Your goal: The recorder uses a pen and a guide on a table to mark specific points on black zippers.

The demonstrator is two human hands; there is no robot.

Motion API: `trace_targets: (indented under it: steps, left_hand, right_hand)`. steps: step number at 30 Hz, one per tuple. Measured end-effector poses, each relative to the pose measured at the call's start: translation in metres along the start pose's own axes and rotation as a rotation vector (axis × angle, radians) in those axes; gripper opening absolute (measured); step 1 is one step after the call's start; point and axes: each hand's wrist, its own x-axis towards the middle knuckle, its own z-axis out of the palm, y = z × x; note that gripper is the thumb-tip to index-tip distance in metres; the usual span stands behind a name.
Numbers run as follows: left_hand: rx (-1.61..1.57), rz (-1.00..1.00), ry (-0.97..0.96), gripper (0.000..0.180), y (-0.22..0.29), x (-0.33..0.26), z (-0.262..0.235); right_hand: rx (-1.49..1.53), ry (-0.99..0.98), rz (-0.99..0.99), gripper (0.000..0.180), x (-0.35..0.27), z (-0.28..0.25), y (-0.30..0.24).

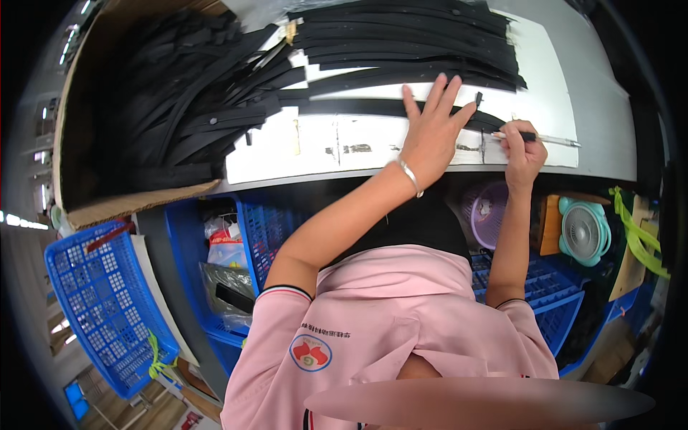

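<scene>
While the black strip (373,107) lies flat across the white tabletop (315,150), running from the carton side toward the right, the left hand (432,129) presses down on it with fingers spread wide and palm flat. The right hand (522,154) is closed around a pen (537,138), held roughly level with its tip pointing right, just beside the strip's right end, where a short dark mark shows on the tabletop.

To do this step well, I judge that the strip should be kept from creeping: the spread left hand seems well placed, near the end being worked, and the pressure should stay even so the rubbery band does not bow or slide. The pen is best brought to the strip squarely, with the wrist resting on the tabletop edge for a steady stroke, and lined up with the mark on the tabletop. Whether the pen tip touches the strip cannot be told from here.

Behind the strip, a stack of like black strips (408,39) lies further back on the tabletop, and more are heaped in the cardboard carton (136,197) to the left. Below the tabletop stand blue crates (107,308), a small teal fan (584,231) and a purple basket (487,211).
</scene>
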Motion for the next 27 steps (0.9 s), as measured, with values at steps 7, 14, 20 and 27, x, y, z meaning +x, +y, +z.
trace_targets:
  steps: [7, 14, 20, 27]
  left_hand:
    - [-0.153, 0.08, 0.047, 0.047, -0.037, 0.033, -0.016]
    - [0.107, -0.013, 0.252, 0.042, -0.086, -0.059, -0.073]
    - [0.658, -0.311, 0.36, 0.038, -0.181, -0.126, -0.152]
    - [0.504, -0.267, 0.426, 0.025, -0.181, -0.127, -0.17]
  right_hand:
    - [-0.018, 0.085, 0.039, 0.011, 0.001, 0.006, 0.001]
    - [-0.113, 0.028, -0.002, 0.015, 0.001, 0.005, 0.005]
    - [-0.272, -0.078, 0.0, 0.03, 0.008, 0.025, -0.018]
    - [-0.487, -0.125, -0.136, 0.029, 0.01, 0.025, -0.013]
